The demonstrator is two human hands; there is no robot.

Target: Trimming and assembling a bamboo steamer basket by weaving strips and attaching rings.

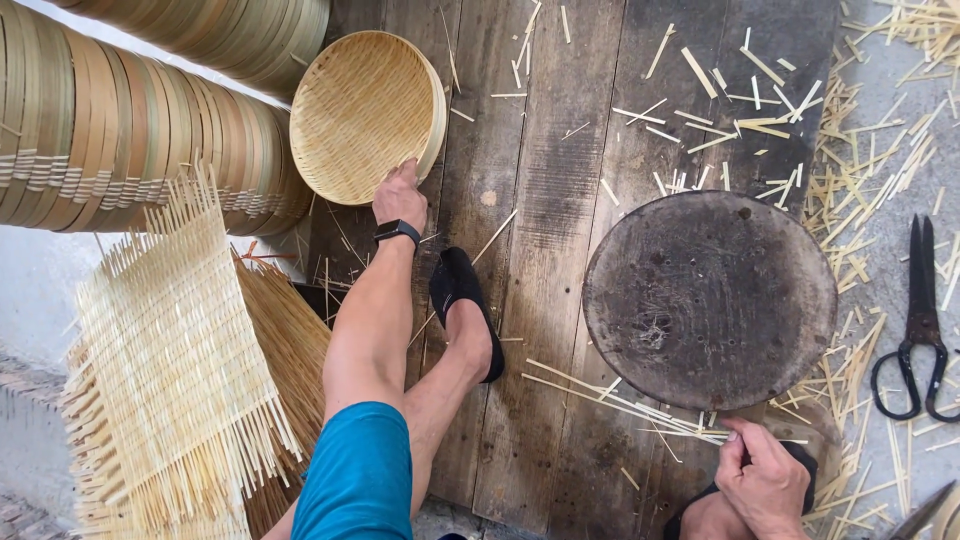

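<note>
My left hand (400,197), with a dark watch on the wrist, grips the lower rim of a round woven bamboo tray (360,115) that stands tilted against a row of stacked trays. My right hand (765,478) rests near my knee at the bottom right, fingers curled, just below a round dark wooden block (710,300); what it holds, if anything, I cannot tell. My left foot in a black slipper (462,300) rests on the wooden plank floor.
Rows of finished bamboo trays (130,140) lie stacked on their sides at the left. Woven bamboo mats (170,370) are piled at the lower left. Black scissors (920,330) lie at the right edge. Bamboo splinters (740,110) litter the planks.
</note>
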